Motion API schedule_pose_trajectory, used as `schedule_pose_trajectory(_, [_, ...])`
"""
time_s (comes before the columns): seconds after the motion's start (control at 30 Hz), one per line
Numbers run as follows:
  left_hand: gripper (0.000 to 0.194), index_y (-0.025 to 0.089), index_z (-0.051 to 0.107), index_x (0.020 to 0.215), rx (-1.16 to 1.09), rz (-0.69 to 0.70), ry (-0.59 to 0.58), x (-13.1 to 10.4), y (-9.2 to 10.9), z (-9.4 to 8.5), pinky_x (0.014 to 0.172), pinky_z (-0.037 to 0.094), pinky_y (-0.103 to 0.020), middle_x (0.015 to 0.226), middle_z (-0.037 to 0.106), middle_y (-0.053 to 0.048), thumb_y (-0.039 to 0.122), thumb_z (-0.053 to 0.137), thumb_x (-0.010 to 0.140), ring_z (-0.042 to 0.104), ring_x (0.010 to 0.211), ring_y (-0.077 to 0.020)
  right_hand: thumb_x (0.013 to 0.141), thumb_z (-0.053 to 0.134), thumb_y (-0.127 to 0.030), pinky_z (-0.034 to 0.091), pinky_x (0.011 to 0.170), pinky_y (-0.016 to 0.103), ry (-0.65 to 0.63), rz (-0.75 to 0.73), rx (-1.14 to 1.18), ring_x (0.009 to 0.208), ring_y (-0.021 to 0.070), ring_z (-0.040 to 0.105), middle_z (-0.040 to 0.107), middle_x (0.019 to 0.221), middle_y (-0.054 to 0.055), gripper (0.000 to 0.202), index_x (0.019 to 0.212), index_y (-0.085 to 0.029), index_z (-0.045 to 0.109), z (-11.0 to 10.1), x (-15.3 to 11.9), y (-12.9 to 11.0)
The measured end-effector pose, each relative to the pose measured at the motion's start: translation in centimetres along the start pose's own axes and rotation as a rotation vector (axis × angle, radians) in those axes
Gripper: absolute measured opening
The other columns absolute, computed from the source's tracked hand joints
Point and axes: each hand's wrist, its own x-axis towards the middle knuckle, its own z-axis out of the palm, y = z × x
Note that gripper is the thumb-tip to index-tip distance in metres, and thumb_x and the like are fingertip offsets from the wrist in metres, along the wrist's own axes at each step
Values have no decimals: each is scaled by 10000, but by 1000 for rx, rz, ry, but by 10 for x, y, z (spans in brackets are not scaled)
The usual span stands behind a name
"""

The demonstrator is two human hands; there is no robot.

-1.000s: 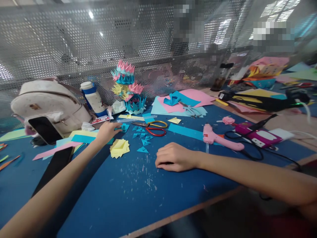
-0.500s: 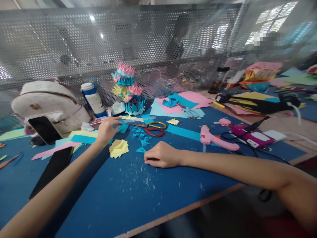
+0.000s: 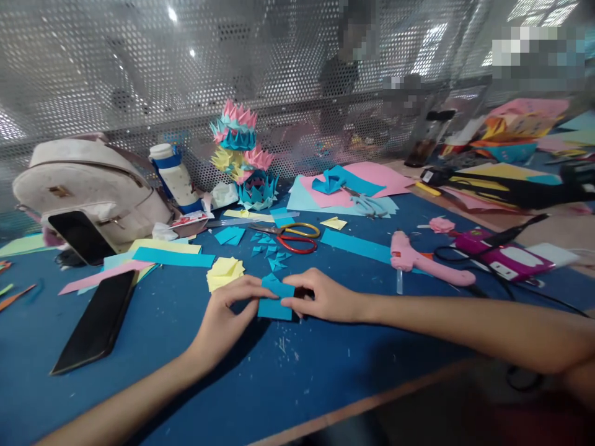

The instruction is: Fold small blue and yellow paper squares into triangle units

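A small blue piece of paper (image 3: 275, 308) lies between my hands, low over the table or on it; I cannot tell which. My left hand (image 3: 229, 313) pinches its left side, fingers along the top and thumb below. From the right, my right hand (image 3: 323, 296) grips the other edge with curled fingers. Just beyond are several small folded blue triangles (image 3: 269, 244) and a stack of yellow paper pieces (image 3: 225, 272). Some blue paper squares (image 3: 229, 235) sit behind that stack. Scissors (image 3: 297, 235) with one yellow and one red handle rest behind the triangles.
To the right lie a pink glue gun (image 3: 430, 267), a blue strip (image 3: 356, 244) and a purple power strip (image 3: 506, 257) with cables. A black phone (image 3: 95, 322), backpack (image 3: 88, 186) and bottle (image 3: 175, 176) are at left. A folded paper model (image 3: 244, 155) stands against the perforated metal screen (image 3: 288, 74).
My left hand has come back from the blue squares toward me with a blue piece of paper. My right hand, formerly resting curled on the table, now holds that paper too.
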Motion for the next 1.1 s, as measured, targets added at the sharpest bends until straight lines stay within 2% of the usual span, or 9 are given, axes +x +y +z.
schedule_pose_trajectory(0.1, [276,194,682,1165,-41,-84,9,0,-4,1,662,536,-228,853,698,-33,225,482,978,659,733,-137,952,570,-393,369,528,210,14,30,-59,508,98,553,598,564,-27,341,704,-181,474,-2,2,3])
schedule_pose_trajectory(0.17, [284,182,630,1221,-58,-126,1,2,-7,3,600,516,-207,800,668,-12,269,509,980,626,660,-121,944,581,-390,324,523,212,-2,34,-137,497,86,489,543,549,-46,343,694,-178,479,-4,4,5])
schedule_pose_trajectory(0.3, [180,175,694,1023,-30,-180,-37,2,-13,6,570,483,-198,717,643,9,289,636,897,592,618,-117,932,604,-385,276,546,217,16,20,-258,540,83,435,455,578,-64,301,734,-169,533,-7,5,6])
schedule_pose_trajectory(0.47, [89,198,729,886,60,-187,-126,-3,-15,3,548,434,-210,688,661,16,256,668,858,557,578,-118,957,579,-314,320,618,228,26,-22,-375,670,109,493,556,734,-19,183,845,-171,596,-11,1,4])
schedule_pose_trajectory(0.6, [77,211,725,836,129,-124,-171,-2,-18,0,624,442,-239,768,695,9,199,651,848,590,661,-136,953,591,-254,363,718,267,3,-164,-500,786,146,517,624,792,3,118,868,-175,607,-11,1,7])
schedule_pose_trajectory(0.73, [97,215,703,820,189,-52,-183,-1,-21,-2,649,429,-246,761,694,26,154,643,867,620,688,-137,962,594,-253,393,740,277,4,-228,-547,804,151,525,639,814,5,104,901,-177,628,-10,2,12])
schedule_pose_trajectory(0.9, [74,230,690,880,309,112,-162,-6,-20,-5,720,353,-301,804,712,38,191,656,933,635,738,-154,993,548,-231,425,804,295,11,-371,-603,874,158,548,686,928,34,115,975,-177,648,-12,0,12])
schedule_pose_trajectory(1.0, [120,235,684,904,373,227,-150,-8,-19,-5,699,304,-314,777,702,46,214,602,989,613,681,-142,1011,512,-217,419,827,305,-9,-466,-652,934,162,564,706,999,43,145,1017,-170,649,-13,-2,12])
schedule_pose_trajectory(1.1, [138,225,675,927,415,298,-123,-8,-17,-6,682,291,-316,773,696,37,214,569,1014,600,671,-140,1016,507,-227,413,799,304,1,-497,-690,934,162,577,715,985,39,154,1034,-172,650,-13,-3,11])
